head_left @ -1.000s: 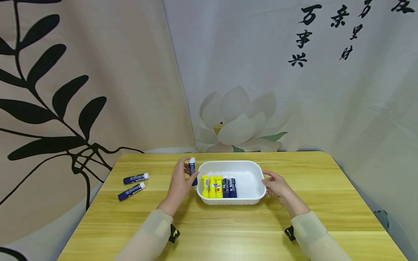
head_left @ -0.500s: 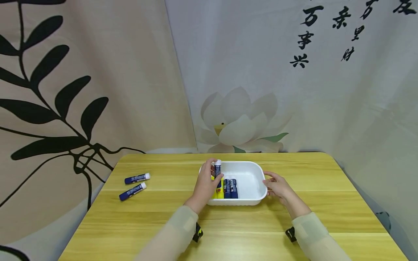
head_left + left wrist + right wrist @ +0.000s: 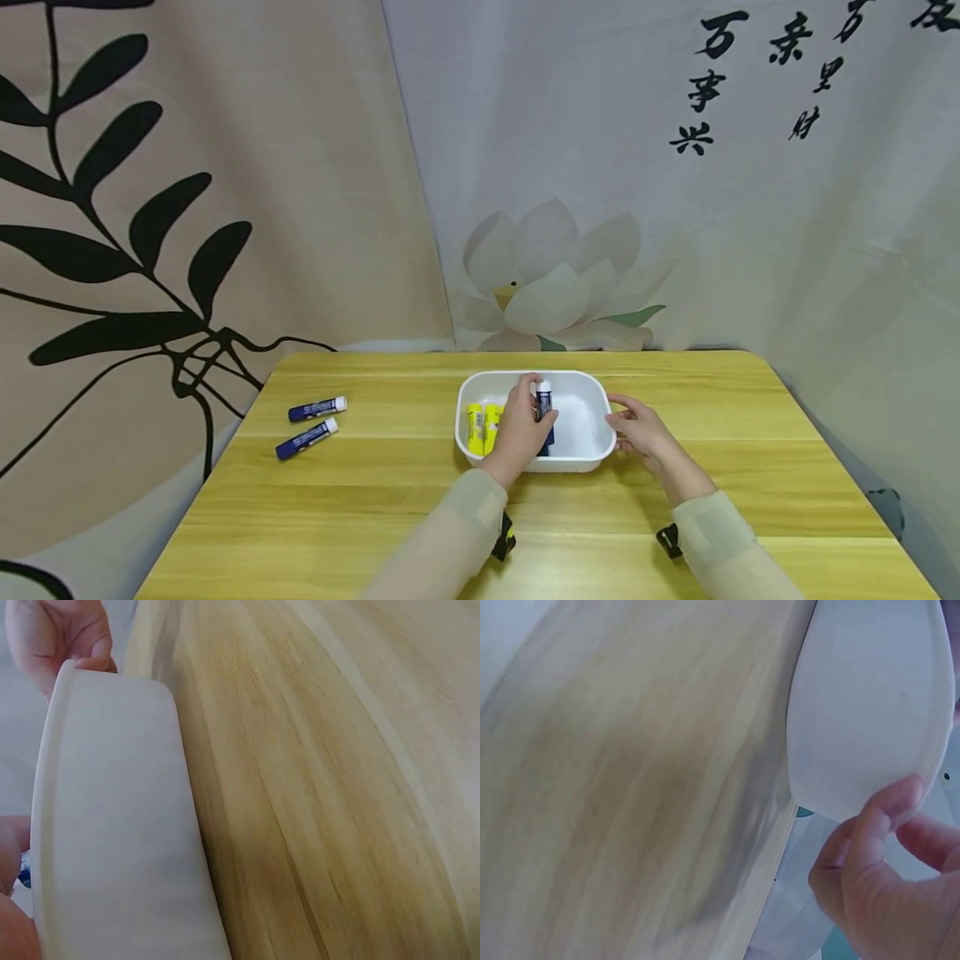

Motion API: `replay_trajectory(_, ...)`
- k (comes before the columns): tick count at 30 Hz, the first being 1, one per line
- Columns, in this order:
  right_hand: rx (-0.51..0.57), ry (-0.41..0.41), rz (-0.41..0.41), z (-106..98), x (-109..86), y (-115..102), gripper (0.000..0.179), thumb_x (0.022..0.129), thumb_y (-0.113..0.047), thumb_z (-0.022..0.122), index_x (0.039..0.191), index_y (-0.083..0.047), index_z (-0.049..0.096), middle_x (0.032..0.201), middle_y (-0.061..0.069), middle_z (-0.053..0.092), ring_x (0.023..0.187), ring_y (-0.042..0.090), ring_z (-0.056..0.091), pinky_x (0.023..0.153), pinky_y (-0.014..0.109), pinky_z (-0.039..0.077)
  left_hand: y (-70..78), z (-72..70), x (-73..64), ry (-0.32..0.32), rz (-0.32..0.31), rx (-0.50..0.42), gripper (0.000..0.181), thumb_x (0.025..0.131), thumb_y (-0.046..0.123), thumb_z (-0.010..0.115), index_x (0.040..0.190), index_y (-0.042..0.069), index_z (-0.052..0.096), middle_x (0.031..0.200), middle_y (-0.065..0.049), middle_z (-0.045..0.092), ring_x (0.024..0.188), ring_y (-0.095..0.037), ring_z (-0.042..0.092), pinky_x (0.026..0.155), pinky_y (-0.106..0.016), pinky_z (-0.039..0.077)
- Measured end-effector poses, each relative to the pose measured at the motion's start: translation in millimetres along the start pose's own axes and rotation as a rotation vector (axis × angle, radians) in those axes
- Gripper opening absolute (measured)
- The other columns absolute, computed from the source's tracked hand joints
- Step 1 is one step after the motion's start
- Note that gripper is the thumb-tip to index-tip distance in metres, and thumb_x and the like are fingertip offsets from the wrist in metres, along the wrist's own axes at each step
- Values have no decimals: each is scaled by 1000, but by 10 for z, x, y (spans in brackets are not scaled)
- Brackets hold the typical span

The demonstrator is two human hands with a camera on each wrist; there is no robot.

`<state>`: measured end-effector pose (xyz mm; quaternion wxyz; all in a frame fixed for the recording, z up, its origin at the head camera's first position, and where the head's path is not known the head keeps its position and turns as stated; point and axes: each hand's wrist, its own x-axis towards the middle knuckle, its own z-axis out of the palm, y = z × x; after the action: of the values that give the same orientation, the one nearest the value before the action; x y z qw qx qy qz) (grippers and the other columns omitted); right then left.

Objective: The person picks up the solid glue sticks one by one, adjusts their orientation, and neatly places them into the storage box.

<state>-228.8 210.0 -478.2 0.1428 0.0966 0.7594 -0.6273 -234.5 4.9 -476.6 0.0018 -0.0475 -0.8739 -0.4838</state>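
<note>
My left hand (image 3: 517, 432) pinches a blue glue stick (image 3: 543, 400) with a white cap, held upright over the white plastic tray (image 3: 573, 466). Yellow glue sticks (image 3: 476, 429) lie side by side in the tray's left part; the hand hides what lies just right of them. At the tray's right end, my right hand (image 3: 643, 428) grips the rim between thumb and fingers, as the right wrist view also shows with the hand (image 3: 885, 877) at the corner. In the left wrist view the tray's outer wall (image 3: 127, 810) hides most of the left hand.
Two more blue glue sticks with white caps, an upper one (image 3: 317, 408) and a lower one (image 3: 307, 439), lie on the left of the wooden table (image 3: 637, 550). A printed curtain (image 3: 322, 167) hangs behind the table's back edge.
My left hand has carried the blue glue stick rightward, from beside the tray's left end to over its middle. The right hand keeps its hold on the rim.
</note>
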Motion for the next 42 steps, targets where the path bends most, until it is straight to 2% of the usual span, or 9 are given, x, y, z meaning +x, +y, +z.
replay_trajectory(9,6,-10,-7,-21,-51,-26,49,97,-10,50,143,-5,35,99,9,48,71,13,55,60,25,50,23,107,12,-76,34,122,53,83,21,73,126,23,43,86,1,51,75,-12,48,67,-23,42)
replay_trajectory(14,9,-10,-8,-34,-44,-20,49,97,-9,50,143,-5,36,98,8,49,72,13,56,60,25,50,19,171,17,-56,56,425,55,77,33,79,123,22,52,99,-1,64,87,-19,56,79,-33,47)
replay_trajectory(16,9,-9,-8,-35,-40,-18,49,97,-9,50,143,-5,36,98,9,48,73,14,56,60,25,50,22,188,27,-34,67,564,55,73,39,80,120,20,58,107,-4,62,94,-23,54,82,-39,45)
replay_trajectory(19,6,-6,-8,-29,-36,-20,48,97,-9,50,143,-5,36,101,11,48,74,16,57,61,25,50,26,200,49,-41,80,704,55,70,47,80,116,19,66,108,-5,54,97,-24,47,80,-40,42)
replay_trajectory(25,13,-10,-14,-6,-28,-18,48,97,-8,49,143,-4,36,100,12,48,75,16,58,62,27,51,34,202,68,-105,45,815,54,71,55,75,116,25,68,111,-6,48,98,-23,41,82,-40,40)
replay_trajectory(30,14,-3,1,0,-25,-14,48,97,-9,50,143,-5,36,99,10,47,75,16,57,62,27,51,0,173,83,-129,65,797,49,79,54,69,120,27,67,113,-4,48,99,-22,38,80,-36,36)
replay_trajectory(34,4,-3,5,0,-23,-20,48,98,-10,50,143,-5,36,100,10,47,72,15,57,61,27,51,-22,75,76,-68,113,695,44,84,46,68,122,25,65,111,-2,49,98,-21,39,78,-35,36)
replay_trajectory(39,2,2,23,-6,-10,-20,48,98,-11,50,144,-7,37,102,11,47,74,16,57,63,27,51,-56,-188,50,42,190,525,43,86,33,68,127,21,61,116,-3,54,103,-22,48,86,-41,42)
replay_trajectory(42,-4,12,31,-9,-7,-17,47,98,-11,50,143,-9,38,105,12,46,76,18,57,64,28,51,-145,-390,30,87,226,415,42,87,25,68,128,18,60,118,-4,57,105,-22,53,90,-43,45)
